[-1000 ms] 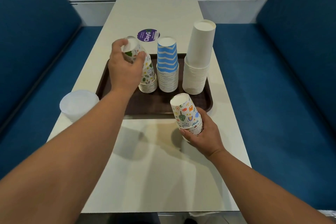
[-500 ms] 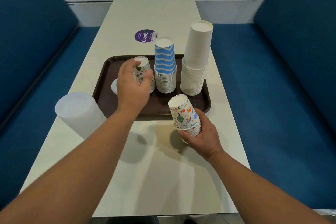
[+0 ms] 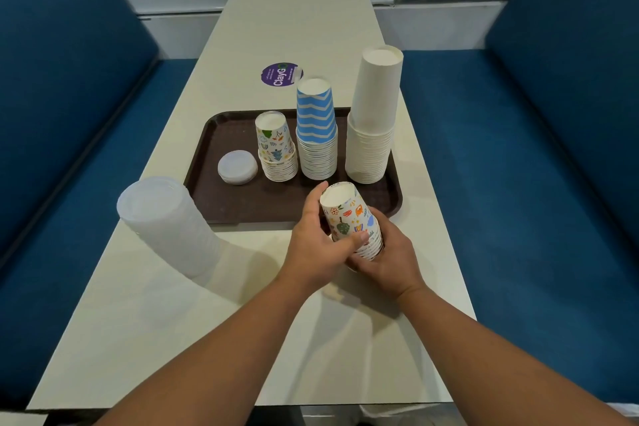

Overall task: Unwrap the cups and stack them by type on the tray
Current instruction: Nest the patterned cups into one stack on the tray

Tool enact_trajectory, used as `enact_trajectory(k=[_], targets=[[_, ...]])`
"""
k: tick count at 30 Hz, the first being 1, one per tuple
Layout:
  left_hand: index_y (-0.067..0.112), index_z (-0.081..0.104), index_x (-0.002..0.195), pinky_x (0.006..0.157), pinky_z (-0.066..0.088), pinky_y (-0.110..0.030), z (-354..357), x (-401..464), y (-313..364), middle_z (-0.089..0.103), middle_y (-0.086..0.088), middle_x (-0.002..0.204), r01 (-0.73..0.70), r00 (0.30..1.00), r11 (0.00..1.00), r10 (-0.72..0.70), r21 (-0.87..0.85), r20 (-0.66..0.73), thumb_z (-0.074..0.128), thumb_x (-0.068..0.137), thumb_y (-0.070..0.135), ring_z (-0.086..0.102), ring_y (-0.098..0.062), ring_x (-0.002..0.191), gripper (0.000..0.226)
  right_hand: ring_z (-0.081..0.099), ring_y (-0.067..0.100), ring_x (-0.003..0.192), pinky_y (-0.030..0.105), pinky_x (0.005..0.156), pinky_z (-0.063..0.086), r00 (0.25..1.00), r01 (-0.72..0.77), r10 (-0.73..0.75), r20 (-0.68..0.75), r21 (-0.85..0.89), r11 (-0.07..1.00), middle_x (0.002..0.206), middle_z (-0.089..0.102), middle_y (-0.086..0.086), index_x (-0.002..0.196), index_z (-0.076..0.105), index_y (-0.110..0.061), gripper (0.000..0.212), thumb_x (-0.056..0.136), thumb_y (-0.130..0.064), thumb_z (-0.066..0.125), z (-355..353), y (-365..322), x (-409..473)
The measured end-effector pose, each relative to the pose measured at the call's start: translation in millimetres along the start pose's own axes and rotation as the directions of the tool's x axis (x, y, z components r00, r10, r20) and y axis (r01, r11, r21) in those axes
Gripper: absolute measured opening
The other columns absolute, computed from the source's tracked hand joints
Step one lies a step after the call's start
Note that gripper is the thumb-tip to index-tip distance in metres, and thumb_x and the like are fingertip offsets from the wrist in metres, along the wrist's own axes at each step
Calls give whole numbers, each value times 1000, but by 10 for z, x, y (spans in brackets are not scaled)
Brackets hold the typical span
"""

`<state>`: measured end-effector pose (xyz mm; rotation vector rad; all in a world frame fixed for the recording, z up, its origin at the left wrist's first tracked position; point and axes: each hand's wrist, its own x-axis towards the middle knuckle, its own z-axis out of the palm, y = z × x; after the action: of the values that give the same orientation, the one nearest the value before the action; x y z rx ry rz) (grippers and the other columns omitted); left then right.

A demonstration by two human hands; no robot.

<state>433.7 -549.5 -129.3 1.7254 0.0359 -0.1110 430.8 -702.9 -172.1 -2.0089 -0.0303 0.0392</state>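
A brown tray lies on the white table. On it stand upside-down stacks: patterned cups, blue striped cups and tall white cups, plus a low pile of clear lids. Just in front of the tray's near edge, a second short stack of patterned cups is held by both hands. My right hand grips its lower rims from the right. My left hand wraps the top cup from the left, thumb across its front.
A tall stack of clear plastic cups lies tilted on the table, left of the tray's front corner. A purple round sticker is on the table behind the tray. Blue bench seats flank the table.
My left hand let go of the patterned cup it set on the tray's stack and came back right to the stack in my right hand, now gripping its top cup.
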Motion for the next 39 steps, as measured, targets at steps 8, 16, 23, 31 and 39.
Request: enact_trajectory(k=[8, 16, 23, 31, 39], targets=[[27, 32, 145, 93, 55, -38, 3, 37, 68, 59, 3, 127, -52, 998, 996, 49, -71, -39, 84, 71, 8, 62, -11, 112, 92, 61, -7, 99, 9, 79, 49, 1000, -2, 3, -16, 25, 1000, 112, 59, -31, 123, 45, -50, 72, 63, -55, 83, 2, -50, -9], [22, 38, 135, 94, 50, -24, -334, 308, 464, 56, 11, 124, -262, 915, 965, 238, -29, -327, 82, 67, 8, 58, 1, 113, 83, 60, -9, 99, 12, 85, 48, 999, 3, -3, -34, -7, 1000, 109, 61, -27, 123, 49, -41, 76, 57, -58, 82, 11, -22, 0], [22, 27, 148, 94, 43, -10, -909, 1046, 781, 55, 0, 131, -246, 787, 924, 367, 294, -496, 81, 72, 28, 55, -9, 117, 93, 62, 4, 103, 29, 89, 57, 999, -14, 13, -32, -16, 1000, 115, 61, -21, 127, 47, -40, 74, 64, -55, 84, 47, 26, -9], [30, 15, 152, 108, 42, -40, -907, 1410, 489, 44, -2, 145, -72, 904, 904, 238, 422, -355, 82, 73, 23, 46, -18, 131, 103, 62, 9, 105, 28, 90, 57, 1000, -10, 9, -30, -44, 999, 118, 59, -18, 127, 43, -43, 73, 67, -54, 83, 49, 26, -2], [17, 19, 152, 115, 32, -37, -708, 969, 428, 34, -7, 152, -113, 841, 913, 298, 393, -452, 74, 83, 31, 35, -17, 139, 90, 61, 3, 103, 22, 89, 54, 1000, -8, 7, -22, -30, 1000, 115, 58, -23, 126, 42, -45, 74, 65, -56, 83, 39, 8, 1]])
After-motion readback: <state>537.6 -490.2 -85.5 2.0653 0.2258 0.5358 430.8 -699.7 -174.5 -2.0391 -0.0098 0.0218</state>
